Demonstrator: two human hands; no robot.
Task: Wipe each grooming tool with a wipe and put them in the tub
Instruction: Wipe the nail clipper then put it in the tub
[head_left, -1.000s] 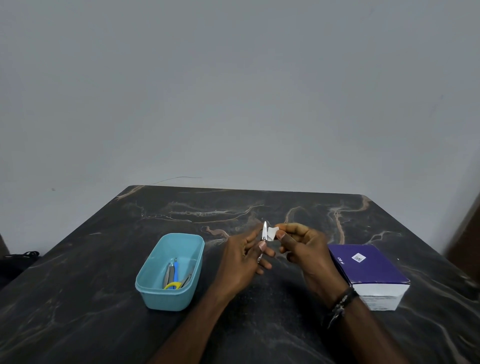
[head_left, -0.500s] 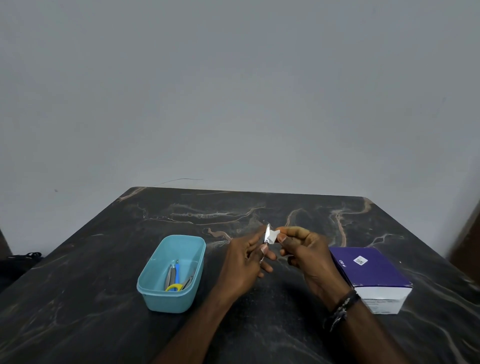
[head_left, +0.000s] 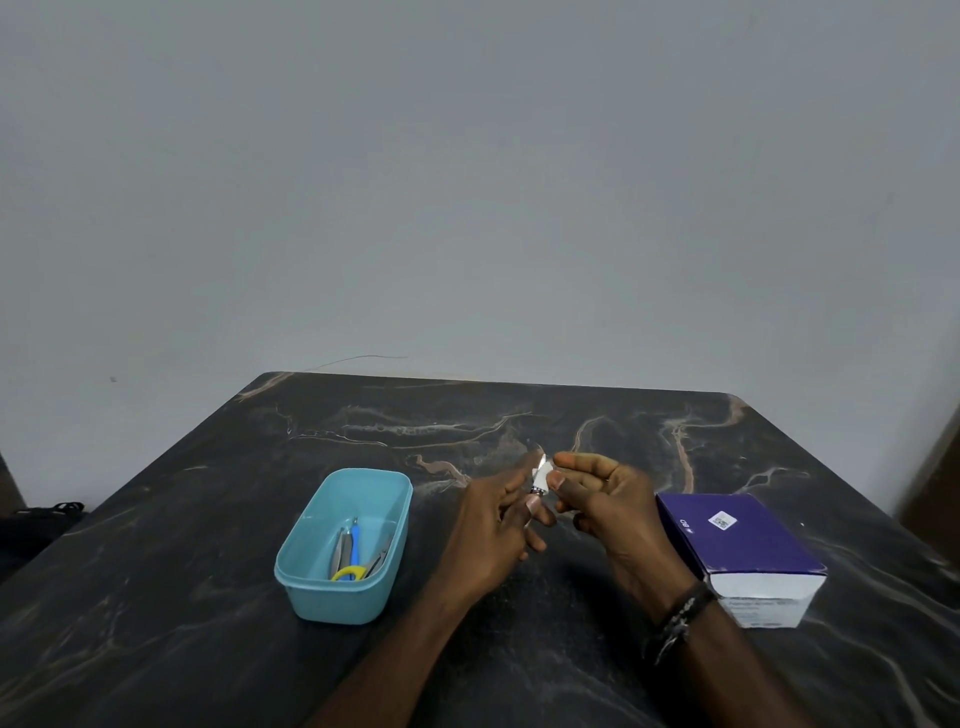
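Steel, small and slippery, sits pinched upright in my left hand (head_left: 493, 525): a little metal tool (head_left: 535, 491), too small and too covered for me to tell which kind it is. My right hand (head_left: 605, 499) faces it, thumb and forefinger nipped on the white wipe (head_left: 544, 472), which presses against the tool's upper end. Both hands hold their things up off the table (head_left: 519, 649), touching one another at the fingertips.

The tub (head_left: 311, 582) stands to the outside of my left hand, near but not touching, with several tools (head_left: 350, 551) already lying in it. The purple box (head_left: 737, 545) lies just outside my right wrist.

As I judge it, the risks are these. The wipe is a scrap, so a hard stroke could pull it out of my pinch or off the tip. My left grip covers the lower part of the tool, so that part may go unwiped unless I shift my hold. If the tool has a sharp tip, rubbing toward it may nick my right thumb. A loosened hold would drop it short of the tub.
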